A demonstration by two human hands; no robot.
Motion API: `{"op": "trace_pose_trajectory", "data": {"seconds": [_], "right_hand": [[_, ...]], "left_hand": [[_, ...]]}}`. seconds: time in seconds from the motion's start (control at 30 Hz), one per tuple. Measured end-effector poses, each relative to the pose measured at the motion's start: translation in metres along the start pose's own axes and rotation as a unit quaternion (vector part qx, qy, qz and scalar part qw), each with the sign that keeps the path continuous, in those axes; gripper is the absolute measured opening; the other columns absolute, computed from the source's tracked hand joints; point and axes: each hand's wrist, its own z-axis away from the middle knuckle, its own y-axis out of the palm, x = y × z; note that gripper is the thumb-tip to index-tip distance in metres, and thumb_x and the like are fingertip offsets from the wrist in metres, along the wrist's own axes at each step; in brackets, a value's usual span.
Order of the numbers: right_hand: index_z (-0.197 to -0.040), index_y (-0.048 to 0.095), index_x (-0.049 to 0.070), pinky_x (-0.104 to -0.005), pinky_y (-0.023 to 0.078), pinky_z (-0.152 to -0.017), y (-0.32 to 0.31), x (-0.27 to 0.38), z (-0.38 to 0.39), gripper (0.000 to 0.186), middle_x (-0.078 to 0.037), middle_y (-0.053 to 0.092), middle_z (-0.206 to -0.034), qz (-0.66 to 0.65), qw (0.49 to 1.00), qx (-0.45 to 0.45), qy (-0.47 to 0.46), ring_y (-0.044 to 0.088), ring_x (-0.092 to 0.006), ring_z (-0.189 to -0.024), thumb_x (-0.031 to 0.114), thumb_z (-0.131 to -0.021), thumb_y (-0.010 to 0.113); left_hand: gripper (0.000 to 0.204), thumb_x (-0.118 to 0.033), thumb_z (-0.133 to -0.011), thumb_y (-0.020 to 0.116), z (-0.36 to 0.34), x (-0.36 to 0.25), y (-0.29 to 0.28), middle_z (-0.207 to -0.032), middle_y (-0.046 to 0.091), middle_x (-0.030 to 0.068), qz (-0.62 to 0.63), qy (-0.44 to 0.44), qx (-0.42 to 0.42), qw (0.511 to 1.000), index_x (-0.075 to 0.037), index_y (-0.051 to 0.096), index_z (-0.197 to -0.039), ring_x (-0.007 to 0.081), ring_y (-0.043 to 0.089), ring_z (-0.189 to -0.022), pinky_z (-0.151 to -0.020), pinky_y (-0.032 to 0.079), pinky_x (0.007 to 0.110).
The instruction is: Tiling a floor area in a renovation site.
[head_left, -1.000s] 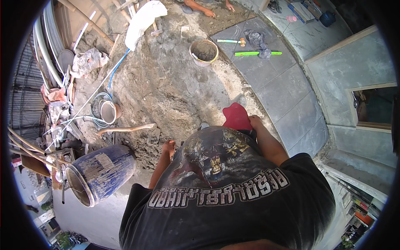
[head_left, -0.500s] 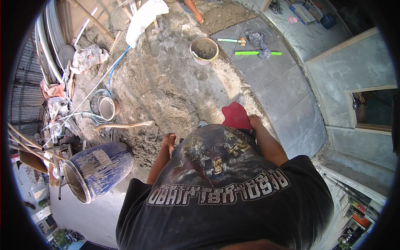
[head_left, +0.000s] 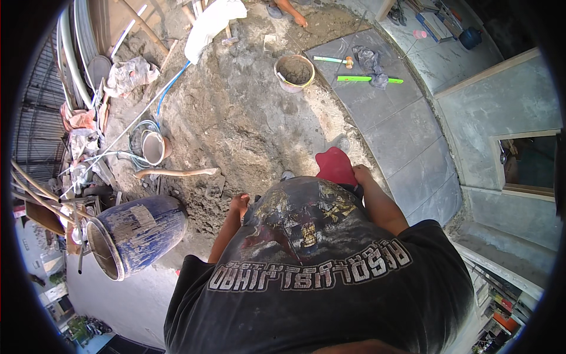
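Observation:
My right hand (head_left: 362, 173) is closed on the edge of a flat red piece (head_left: 335, 164) with a wavy outline, like stiff cloth or a cap, at the front of my body. Beside my other hip, my left hand (head_left: 239, 203) has its fingers curled; whatever may be inside them is hidden. The thing nearest to that hand is the rough wet ground next to a curved wooden handle (head_left: 175, 172). Part of a shoe (head_left: 288, 175) peeks out past my dark shirt.
Ahead is a bucket of mortar (head_left: 295, 72). Grey tiles (head_left: 401, 127) on the right carry a green level (head_left: 348, 78) and a mallet (head_left: 348, 61). Leftward lie a blue barrel (head_left: 141, 231), a smaller bucket (head_left: 154, 147) and a hose (head_left: 162, 97). A co-worker's hand (head_left: 300, 21) is at the top.
The far surroundings have shifted slightly right and down in view. The co-worker's hand shows further in, along with a foot. My right hand keeps hold of the red piece.

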Motion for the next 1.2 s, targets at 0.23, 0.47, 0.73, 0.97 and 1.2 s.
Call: {"op": "trace_pose_trajectory", "data": {"seconds": [0.23, 0.47, 0.73, 0.97, 1.2], "right_hand": [[-0.092, 0.055, 0.004, -0.0336, 0.039, -0.078, 0.003, -0.004, -0.002, 0.034, -0.016, 0.055, -0.093, 0.011, 1.0, 0.007, -0.003, 0.052, -0.0273, -0.089, 0.031, -0.071, 0.048], [-0.091, 0.055, 0.001, -0.034, 0.04, -0.075, 0.004, -0.005, -0.001, 0.035, -0.017, 0.056, -0.09, -0.003, 1.0, -0.008, -0.006, 0.053, -0.028, -0.086, 0.03, -0.071, 0.048], [-0.094, 0.055, 0.004, -0.0337, 0.039, -0.077, 0.003, -0.005, 0.001, 0.037, -0.016, 0.055, -0.094, -0.002, 1.0, -0.003, 0.007, 0.052, -0.0269, -0.089, 0.032, -0.072, 0.046], [-0.094, 0.054, 0.003, -0.0335, 0.039, -0.077, 0.002, -0.003, -0.001, 0.037, -0.016, 0.055, -0.094, 0.008, 1.0, -0.003, -0.004, 0.052, -0.0267, -0.088, 0.032, -0.073, 0.046], [-0.093, 0.054, 0.002, -0.0335, 0.039, -0.076, 0.002, -0.004, -0.004, 0.036, -0.016, 0.056, -0.091, 0.003, 1.0, -0.004, -0.009, 0.053, -0.0269, -0.086, 0.031, -0.072, 0.046]], "left_hand": [[0.029, -0.018, -0.072, 0.053, -0.007, 0.012, 0.003, -0.086, 0.057, 0.0113, 0.031, -0.018, -0.003, 0.999, -0.001, 0.052, -0.096, 0.0175, 0.055, -0.076, -0.066, 0.041, 0.028], [0.027, -0.018, -0.072, 0.052, -0.017, 0.017, 0.005, -0.08, 0.057, 0.0099, 0.08, -0.035, -0.012, 0.996, -0.002, 0.053, -0.094, 0.0182, 0.054, -0.074, -0.065, 0.041, 0.027], [0.03, -0.023, -0.072, 0.049, -0.01, -0.005, 0.0, -0.081, 0.057, 0.0112, 0.059, -0.063, 0.009, 0.996, -0.003, 0.053, -0.095, 0.02, 0.055, -0.075, -0.064, 0.041, 0.028], [0.03, -0.023, -0.071, 0.05, -0.006, -0.001, 0.003, -0.084, 0.057, 0.0117, 0.017, -0.004, -0.003, 1.0, -0.004, 0.053, -0.095, 0.0199, 0.055, -0.079, -0.066, 0.041, 0.027], [0.031, -0.024, -0.071, 0.051, -0.016, 0.023, 0.01, -0.086, 0.057, 0.0097, 0.004, 0.027, 0.003, 1.0, -0.005, 0.053, -0.095, 0.0199, 0.054, -0.08, -0.069, 0.041, 0.027]]}}
